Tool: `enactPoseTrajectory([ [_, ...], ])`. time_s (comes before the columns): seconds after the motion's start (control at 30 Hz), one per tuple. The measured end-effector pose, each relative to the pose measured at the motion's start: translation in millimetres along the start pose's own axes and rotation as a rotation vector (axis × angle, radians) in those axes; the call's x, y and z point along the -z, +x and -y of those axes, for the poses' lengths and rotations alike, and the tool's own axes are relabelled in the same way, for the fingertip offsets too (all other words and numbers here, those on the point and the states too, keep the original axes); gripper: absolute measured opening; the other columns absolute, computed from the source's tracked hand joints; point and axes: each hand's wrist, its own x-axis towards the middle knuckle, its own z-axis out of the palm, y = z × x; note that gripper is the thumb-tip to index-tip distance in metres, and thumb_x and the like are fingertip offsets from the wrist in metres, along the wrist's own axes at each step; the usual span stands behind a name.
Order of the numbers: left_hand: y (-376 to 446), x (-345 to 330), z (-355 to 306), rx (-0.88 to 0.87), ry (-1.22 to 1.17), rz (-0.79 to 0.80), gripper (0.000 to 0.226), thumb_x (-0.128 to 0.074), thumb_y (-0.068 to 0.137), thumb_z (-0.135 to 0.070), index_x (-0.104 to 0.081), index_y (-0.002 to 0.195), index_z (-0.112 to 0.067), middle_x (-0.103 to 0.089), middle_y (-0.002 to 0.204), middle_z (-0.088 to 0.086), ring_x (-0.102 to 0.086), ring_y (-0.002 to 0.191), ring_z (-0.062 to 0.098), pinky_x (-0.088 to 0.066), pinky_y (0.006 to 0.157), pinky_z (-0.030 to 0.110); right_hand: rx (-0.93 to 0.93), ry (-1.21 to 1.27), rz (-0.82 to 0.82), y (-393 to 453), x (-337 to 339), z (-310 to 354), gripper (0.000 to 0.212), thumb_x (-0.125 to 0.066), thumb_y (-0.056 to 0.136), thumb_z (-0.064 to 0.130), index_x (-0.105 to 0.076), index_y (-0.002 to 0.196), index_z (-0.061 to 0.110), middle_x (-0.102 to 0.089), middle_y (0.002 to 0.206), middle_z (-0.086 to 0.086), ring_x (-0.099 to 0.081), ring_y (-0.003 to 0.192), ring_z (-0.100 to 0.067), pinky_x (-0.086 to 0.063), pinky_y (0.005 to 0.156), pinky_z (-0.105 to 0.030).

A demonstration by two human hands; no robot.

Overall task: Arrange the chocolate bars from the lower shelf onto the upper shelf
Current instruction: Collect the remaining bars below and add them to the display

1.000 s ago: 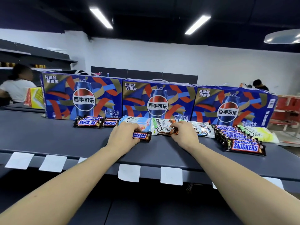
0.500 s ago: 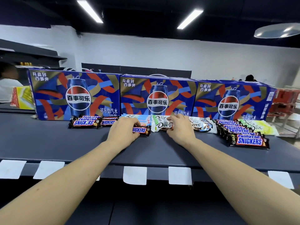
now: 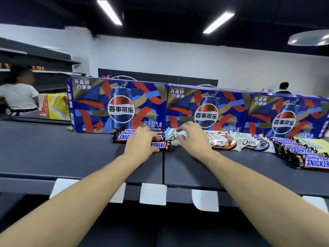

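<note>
The left hand [image 3: 142,142] is lying palm down with its fingers curled over a Snickers bar [image 3: 160,145] on the upper shelf [image 3: 71,154], just in front of more Snickers bars [image 3: 122,136]. The right hand [image 3: 193,139] is hovering with fingers loosely spread and bent over the Dove bars [image 3: 223,142], touching the nearest one; whether it is gripping cannot be told. Behind the bars, three Pepsi boxes [image 3: 121,104] are standing in a row, and a Snickers row [image 3: 302,154] is lying at far right.

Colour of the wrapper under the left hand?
Brown, blue Snickers lettering; head view.
</note>
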Motion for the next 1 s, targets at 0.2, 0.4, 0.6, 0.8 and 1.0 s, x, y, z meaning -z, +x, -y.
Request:
enactPoseTrajectory([
  [0.2, 9.9, -5.5, 18.1, 0.007, 0.025, -0.022, 0.034, -0.074, 0.08, -0.037, -0.069, 0.112, -0.027, -0.057, 0.108, -0.002, -0.046, 0.102, 0.019, -0.041, 0.082, 0.032, -0.014, 0.008, 0.008, 5.3, -18.9, 23.2, 0.029, -0.054, 0.086, 0.011, -0.069, 0.109, 0.018, -0.061, 0.119, 0.002, -0.048, 0.117, -0.02, -0.043, 0.091, -0.032],
  [0.4, 22.1, -9.7, 17.5, 0.004, 0.074, -0.011, 0.036, -0.068, 0.083, -0.025, -0.065, 0.119, -0.025, -0.057, 0.112, -0.001, -0.047, 0.106, 0.02, -0.044, 0.081, 0.033, -0.026, 0.032, -0.001, 8.7, -24.8, 23.4, 0.027, -0.053, 0.086, 0.012, -0.07, 0.107, 0.018, -0.062, 0.117, 0.003, -0.049, 0.115, -0.019, -0.045, 0.091, -0.033],
  [0.6, 29.6, -11.3, 21.8, -0.008, 0.057, 0.0, 0.041, -0.07, 0.083, -0.024, -0.063, 0.124, -0.025, -0.057, 0.115, 0.0, -0.046, 0.107, 0.021, -0.046, 0.086, 0.034, -0.048, 0.026, -0.016, 9.7, -18.9, 19.5, 0.026, -0.052, 0.088, 0.013, -0.069, 0.107, 0.02, -0.061, 0.116, 0.005, -0.048, 0.115, -0.016, -0.044, 0.09, -0.029],
  [0.8, 16.0, -2.0, 28.3, 0.033, -0.021, -0.03, 0.061, -0.081, 0.075, -0.027, -0.052, 0.129, -0.019, -0.044, 0.119, 0.003, -0.045, 0.11, 0.022, -0.046, 0.084, 0.036, -0.062, 0.009, -0.002, -7.7, -14.7, 23.7, 0.028, -0.052, 0.087, 0.011, -0.07, 0.108, 0.019, -0.063, 0.114, 0.004, -0.05, 0.112, -0.017, -0.043, 0.087, -0.03],
  [1.0, -1.2, 10.5, 37.9, 0.21, 0.008, -0.012, 0.053, -0.081, 0.074, -0.037, -0.048, 0.108, -0.012, -0.052, 0.108, 0.008, -0.054, 0.099, 0.028, -0.05, 0.075, 0.041, -0.054, 0.012, -0.003, -26.5, -1.6, 36.0, 0.026, -0.054, 0.089, 0.013, -0.069, 0.109, 0.019, -0.062, 0.115, 0.003, -0.05, 0.114, -0.017, -0.045, 0.091, -0.032],
])
